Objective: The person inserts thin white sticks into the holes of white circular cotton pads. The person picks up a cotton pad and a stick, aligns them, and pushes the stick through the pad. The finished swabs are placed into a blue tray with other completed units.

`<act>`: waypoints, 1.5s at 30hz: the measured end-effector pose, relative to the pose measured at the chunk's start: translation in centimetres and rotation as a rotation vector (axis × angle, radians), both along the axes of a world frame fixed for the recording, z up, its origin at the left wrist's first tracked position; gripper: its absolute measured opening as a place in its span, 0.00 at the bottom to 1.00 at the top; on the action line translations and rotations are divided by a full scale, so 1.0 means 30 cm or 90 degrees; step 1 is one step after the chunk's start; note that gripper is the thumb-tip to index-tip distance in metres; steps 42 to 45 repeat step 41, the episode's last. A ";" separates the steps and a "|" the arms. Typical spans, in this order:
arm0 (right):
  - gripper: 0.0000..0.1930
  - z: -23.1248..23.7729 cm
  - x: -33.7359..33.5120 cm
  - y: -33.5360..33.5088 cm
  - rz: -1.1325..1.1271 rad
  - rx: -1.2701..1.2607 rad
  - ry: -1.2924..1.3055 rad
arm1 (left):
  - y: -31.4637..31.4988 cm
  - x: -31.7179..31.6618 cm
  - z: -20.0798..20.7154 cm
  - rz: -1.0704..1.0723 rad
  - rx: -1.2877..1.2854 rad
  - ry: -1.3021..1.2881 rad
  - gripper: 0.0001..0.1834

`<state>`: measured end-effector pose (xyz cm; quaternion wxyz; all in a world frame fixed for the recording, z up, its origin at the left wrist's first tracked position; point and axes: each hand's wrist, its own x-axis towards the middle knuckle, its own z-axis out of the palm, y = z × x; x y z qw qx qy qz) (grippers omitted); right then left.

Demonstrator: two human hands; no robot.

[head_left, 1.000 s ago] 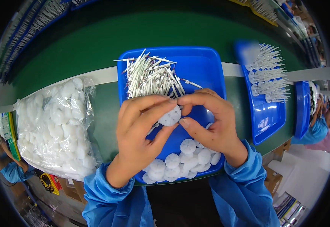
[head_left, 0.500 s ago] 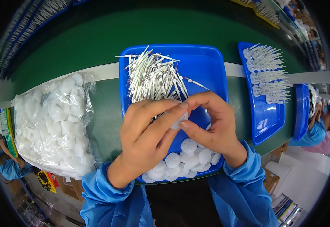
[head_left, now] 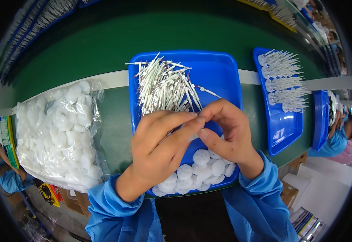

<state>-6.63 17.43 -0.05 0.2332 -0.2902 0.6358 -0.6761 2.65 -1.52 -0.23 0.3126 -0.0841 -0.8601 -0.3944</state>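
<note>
Both my hands meet above a blue tray, fingertips pinched together on a small translucent white plastic piece. My left hand covers most of it from the left, while the thumb and forefinger of my right hand press on its right side. Whether a stick is also between the fingers is hidden. Behind the hands, thin white sticks with dark tips lie heaped in the tray's far left. Several round, frosted white plastic discs are piled at its near edge, below my right hand.
A clear plastic bag full of white round pieces lies on the left of the green table. To the right, a second blue tray carries rows of discs with sticks attached. Other people in blue sleeves sit farther off.
My fingertips have closed further over the white piece, so less of it shows. Both hands remain together over the tray, shifted very slightly.
</note>
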 end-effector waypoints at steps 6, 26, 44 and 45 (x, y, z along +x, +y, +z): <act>0.07 0.008 0.015 0.008 -0.075 0.082 0.010 | 0.012 0.005 0.001 -0.016 0.025 -0.024 0.25; 0.20 0.069 -0.068 -0.009 -0.072 0.217 0.399 | -0.045 0.020 -0.024 0.004 0.382 -0.191 0.21; 0.14 0.036 -0.006 0.000 -0.116 0.203 0.394 | -0.047 0.027 -0.040 -0.035 0.388 -0.191 0.20; 0.14 0.036 -0.006 0.000 -0.116 0.203 0.394 | -0.047 0.027 -0.040 -0.035 0.388 -0.191 0.20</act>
